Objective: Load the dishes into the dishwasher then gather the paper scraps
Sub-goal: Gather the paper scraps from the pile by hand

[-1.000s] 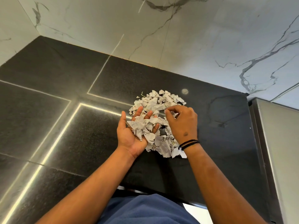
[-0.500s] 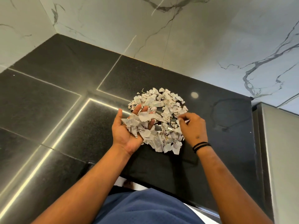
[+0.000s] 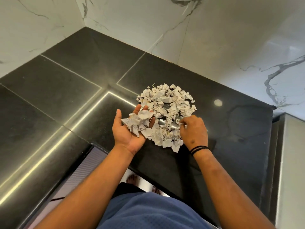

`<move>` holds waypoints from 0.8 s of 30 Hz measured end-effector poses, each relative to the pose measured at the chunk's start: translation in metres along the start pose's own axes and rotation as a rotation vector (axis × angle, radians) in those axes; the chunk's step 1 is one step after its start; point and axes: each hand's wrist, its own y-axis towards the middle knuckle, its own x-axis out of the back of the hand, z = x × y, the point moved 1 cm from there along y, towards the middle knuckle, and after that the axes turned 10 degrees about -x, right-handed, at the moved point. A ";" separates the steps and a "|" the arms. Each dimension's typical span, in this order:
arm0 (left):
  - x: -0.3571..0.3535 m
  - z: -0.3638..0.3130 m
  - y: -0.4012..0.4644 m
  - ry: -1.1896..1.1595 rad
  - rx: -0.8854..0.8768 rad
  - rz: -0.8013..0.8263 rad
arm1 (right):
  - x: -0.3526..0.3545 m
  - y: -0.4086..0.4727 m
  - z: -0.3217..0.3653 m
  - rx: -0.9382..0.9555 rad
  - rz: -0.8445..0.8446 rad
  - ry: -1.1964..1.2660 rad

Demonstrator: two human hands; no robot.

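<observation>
1. Left of centre in the frame, the left hand (image 3: 127, 131) lies palm up with fingers loosely spread, carrying a small heap of scraps (image 3: 137, 122) on the palm without clenching them. Nothing pins those pieces, so a tilt of the wrist or a draught could probably spill them back onto the countertop (image 3: 49, 90), or over its near edge toward the floor seen at lower centre.

2. At centre, the main pile of paper scraps (image 3: 166, 103) lies on the black countertop, touching both hands at its near side. The pieces are light, crumpled and loose; a quick sweep may scatter them outward, and stragglers at the far rim could be missed.

3. Right of centre, the right hand (image 3: 194, 131) is knuckles up with fingers curled down at the pile's right edge. Its fingertips seem to pinch a scrap, though whether they truly hold one I cannot tell. Raking too hard here could push pieces away from the cupped palm rather than into it.

4. No dishes or dishwasher show in the frame.
</observation>
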 end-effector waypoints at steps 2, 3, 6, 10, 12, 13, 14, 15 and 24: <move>-0.005 0.007 -0.002 -0.007 -0.018 -0.014 | 0.015 -0.001 0.007 0.000 -0.086 0.227; -0.007 0.011 -0.004 -0.018 -0.033 -0.019 | 0.026 -0.005 0.014 0.006 -0.111 0.365; -0.016 0.022 -0.008 -0.053 -0.066 -0.012 | 0.057 -0.022 0.043 0.062 -0.046 0.695; -0.028 0.036 -0.015 -0.120 -0.089 0.012 | 0.071 -0.049 0.076 0.236 0.161 0.755; -0.032 0.037 -0.018 -0.150 -0.105 0.023 | 0.065 -0.057 0.083 0.316 0.205 0.676; -0.031 0.036 -0.021 -0.173 -0.113 0.037 | 0.062 -0.060 0.085 0.366 0.198 0.629; -0.030 0.035 -0.025 -0.193 -0.119 0.055 | 0.060 -0.062 0.086 0.407 0.168 0.599; -0.029 0.031 -0.030 -0.213 -0.130 0.067 | 0.059 -0.065 0.087 0.435 0.120 0.592; 0.007 -0.013 -0.102 -0.306 -0.309 0.049 | 0.026 -0.120 0.124 0.086 0.255 1.253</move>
